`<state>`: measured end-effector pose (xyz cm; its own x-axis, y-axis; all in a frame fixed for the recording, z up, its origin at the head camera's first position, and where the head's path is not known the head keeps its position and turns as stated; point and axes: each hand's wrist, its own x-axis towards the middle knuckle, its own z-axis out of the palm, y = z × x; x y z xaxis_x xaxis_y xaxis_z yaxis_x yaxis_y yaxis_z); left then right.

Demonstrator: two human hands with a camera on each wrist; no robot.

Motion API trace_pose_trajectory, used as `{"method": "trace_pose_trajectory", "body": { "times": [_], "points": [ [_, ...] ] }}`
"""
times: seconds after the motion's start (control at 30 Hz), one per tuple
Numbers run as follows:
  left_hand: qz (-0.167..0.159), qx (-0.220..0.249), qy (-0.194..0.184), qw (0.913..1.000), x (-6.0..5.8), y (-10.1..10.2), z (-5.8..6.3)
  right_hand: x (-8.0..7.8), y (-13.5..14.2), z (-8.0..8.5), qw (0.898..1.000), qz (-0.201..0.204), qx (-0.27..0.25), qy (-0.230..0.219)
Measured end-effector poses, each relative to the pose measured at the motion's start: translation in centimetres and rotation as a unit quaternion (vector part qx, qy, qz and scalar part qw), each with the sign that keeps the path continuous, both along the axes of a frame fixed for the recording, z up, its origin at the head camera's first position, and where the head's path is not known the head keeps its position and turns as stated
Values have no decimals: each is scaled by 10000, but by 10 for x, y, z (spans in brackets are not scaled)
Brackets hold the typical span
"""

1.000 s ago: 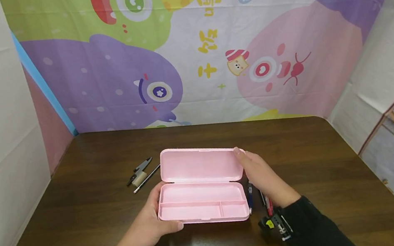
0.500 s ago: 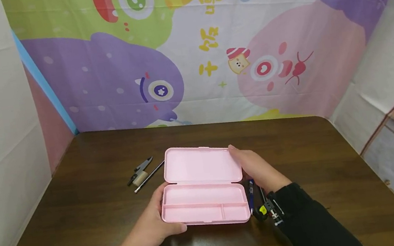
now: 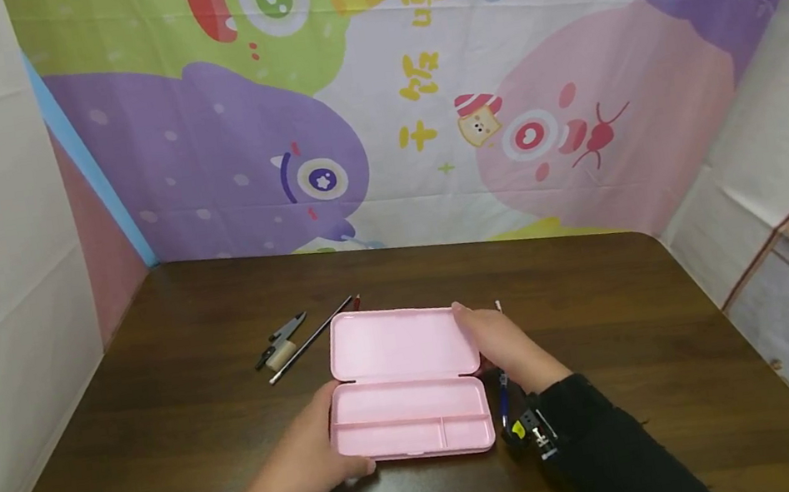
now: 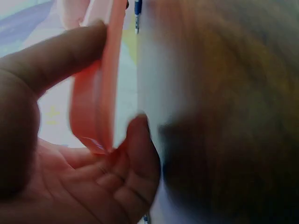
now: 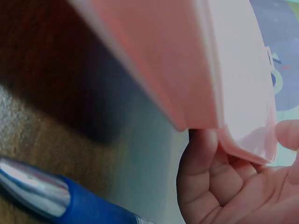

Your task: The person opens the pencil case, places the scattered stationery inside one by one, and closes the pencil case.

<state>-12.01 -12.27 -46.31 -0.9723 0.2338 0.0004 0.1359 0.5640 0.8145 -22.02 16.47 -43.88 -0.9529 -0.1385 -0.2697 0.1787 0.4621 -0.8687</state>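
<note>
A: What's in front of the person?

B: A dark brown wood-grain table [image 3: 637, 304]. Over its six o'clock side is an open pink hard-plastic pencil case [image 3: 410, 399], its lid [image 3: 401, 344] toward twelve and its divided tray [image 3: 391, 438] toward six. It looks raised off the wood.

A: And the hands?

B: The left hand [image 3: 311, 449], at eight o'clock, pinches the tray's end, thumb on the near side, fingers curled underneath. The right hand [image 3: 509, 345], between two and three, grips the lid's end between thumb and bent fingers.

A: How should it handle?

B: Light and stiff, I'd judge, a little slippery, weakest where lid and tray join. I'd hold the tray by its end walls and steer the lid by an outer corner.

A: Smaller things?

B: A thin dark pencil [image 3: 311, 341] at ten o'clock; a blue pen [image 3: 503, 399] with a silvery tip just beyond three; at ten again, a grey-and-black drawing compass [image 3: 288, 328], then an off-white block eraser [image 3: 281, 357] right beside it, whether touching I can't tell.
</note>
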Motion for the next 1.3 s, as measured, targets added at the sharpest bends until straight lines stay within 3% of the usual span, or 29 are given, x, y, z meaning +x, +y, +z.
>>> {"method": "trace_pose_trajectory", "body": {
  "times": [0.27, 0.6, 0.8, 1.0, 1.13, 1.3],
  "points": [
    [53, -1154, 211, 9931, -1, 2, 5, 1, -4, 2, 9980, -223, 590, 24],
    [-55, -1804, -18, 9836, -2, 9, 9, 1, -4, 5, 9885, -144, 1446, 417],
    [-61, -1795, -36, 9837, -5, 11, 10, 5, -1, 9, 9824, -91, 1739, 676],
    [133, -1433, -291, 9892, -4, 8, 12, 14, 5, 14, 9729, 313, 1995, 1129],
    [133, -1311, -459, 9902, -3, 5, 15, 21, 13, 13, 9571, 859, 2290, 1553],
    [131, -1337, -557, 9894, -4, 5, 16, 27, 19, 9, 9190, 1613, 2907, 2118]
  ]
}}
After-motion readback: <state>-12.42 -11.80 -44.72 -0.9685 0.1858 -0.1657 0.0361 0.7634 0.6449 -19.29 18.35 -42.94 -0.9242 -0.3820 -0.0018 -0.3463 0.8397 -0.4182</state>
